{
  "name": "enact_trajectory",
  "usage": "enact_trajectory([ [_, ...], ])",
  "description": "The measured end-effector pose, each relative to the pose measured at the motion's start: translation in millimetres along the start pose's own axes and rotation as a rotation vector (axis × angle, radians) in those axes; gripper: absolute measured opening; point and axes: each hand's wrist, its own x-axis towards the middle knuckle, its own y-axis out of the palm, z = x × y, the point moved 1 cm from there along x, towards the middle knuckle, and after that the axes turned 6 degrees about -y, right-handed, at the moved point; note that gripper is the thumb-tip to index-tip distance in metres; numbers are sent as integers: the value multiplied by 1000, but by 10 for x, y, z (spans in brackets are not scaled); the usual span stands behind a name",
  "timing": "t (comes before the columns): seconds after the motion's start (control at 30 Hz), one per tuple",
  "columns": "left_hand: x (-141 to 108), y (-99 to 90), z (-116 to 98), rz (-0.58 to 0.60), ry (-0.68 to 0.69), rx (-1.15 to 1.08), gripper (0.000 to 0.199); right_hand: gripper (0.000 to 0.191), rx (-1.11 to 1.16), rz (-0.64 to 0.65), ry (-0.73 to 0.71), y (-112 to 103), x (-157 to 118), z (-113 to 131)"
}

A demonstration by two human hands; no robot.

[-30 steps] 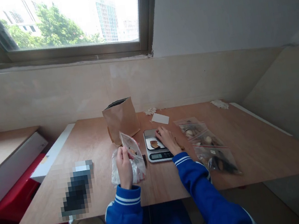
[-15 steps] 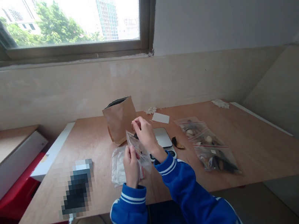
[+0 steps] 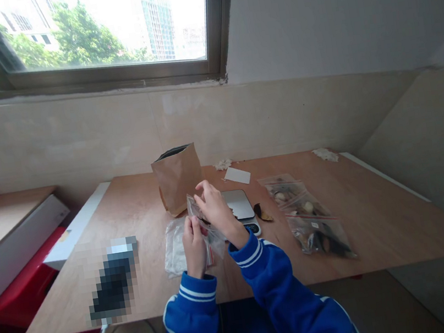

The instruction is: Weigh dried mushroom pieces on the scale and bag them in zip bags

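Wooden, the table [image 3: 388, 219] is bearing a paper bag [image 3: 177, 178] and a scale [image 3: 241, 203], partly blocked by the right hand [image 3: 214, 205]. Over the scale a second ago, that hand is now bending its fingers at the clear bag [image 3: 215, 240], their hold unclear. The left hand [image 3: 194, 244] is pinching the clear bag; a dark piece [image 3: 204, 221] is showing near its mouth.

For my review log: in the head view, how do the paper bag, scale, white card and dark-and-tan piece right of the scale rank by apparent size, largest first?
1. Paper bag
2. Scale, partly hidden by the right hand, ranked by its visible part
3. White card
4. Dark-and-tan piece
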Motion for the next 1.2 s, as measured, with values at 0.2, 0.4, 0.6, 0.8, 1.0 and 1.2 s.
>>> enact_trajectory([
  [0.2,2,-21,-14,-4,-14,-19,39,14,19,129,-69,-28,-11,44],
  [0.4,39,-82,-9,-36,-53,-55,38,25,167,-3,-162,-219,-32,-279],
  [0.6,81,-148,12,-76,-39,-75,38,23,-221,188,-63,-187,-427,-1051],
  [0.8,77,-150,-1,-67,-43,-80,40,20,-176,192,-102,-96,-542,-1189],
  [1.0,67,-137,-9,-41,-23,-45,40,25,222,-6,-1,-251,-362,-696],
  [1.2,36,-121,-42,-6,22,17,39,36,355,91,-115,-363,-243,-119],
])
